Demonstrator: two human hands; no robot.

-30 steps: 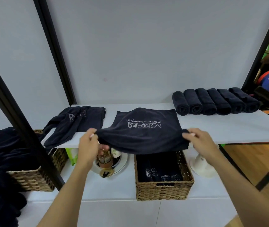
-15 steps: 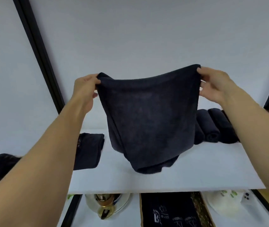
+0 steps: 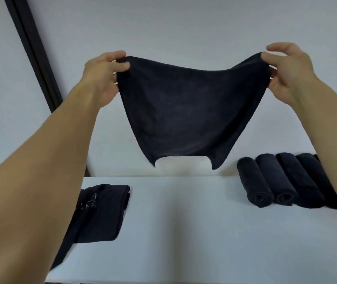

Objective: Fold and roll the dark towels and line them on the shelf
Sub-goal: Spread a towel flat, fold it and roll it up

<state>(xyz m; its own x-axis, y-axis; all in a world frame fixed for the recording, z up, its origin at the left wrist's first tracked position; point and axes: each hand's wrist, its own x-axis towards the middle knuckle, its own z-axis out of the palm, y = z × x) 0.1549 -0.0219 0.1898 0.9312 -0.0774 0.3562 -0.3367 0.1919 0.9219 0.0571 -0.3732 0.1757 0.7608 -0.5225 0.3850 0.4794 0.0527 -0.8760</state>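
Note:
A dark towel (image 3: 190, 111) hangs in the air in front of the wall, spread between my hands and clear of the shelf. My left hand (image 3: 105, 77) pinches its top left corner and my right hand (image 3: 286, 72) pinches its top right corner. Both lower corners dangle free above the white shelf (image 3: 184, 232). On the shelf at the right lies a row of several rolled dark towels (image 3: 282, 181), side by side, partly hidden by my right forearm. At the left, an unrolled dark towel (image 3: 100, 214) with pale lettering lies flat, partly under my left forearm.
A black frame post (image 3: 34, 54) runs diagonally up the grey wall at the left. The shelf's front edge shows at the bottom of the view.
The towel went from lying on the shelf to being lifted high. Since half a second ago my hands have moved wider apart and the towel hangs fully off the shelf.

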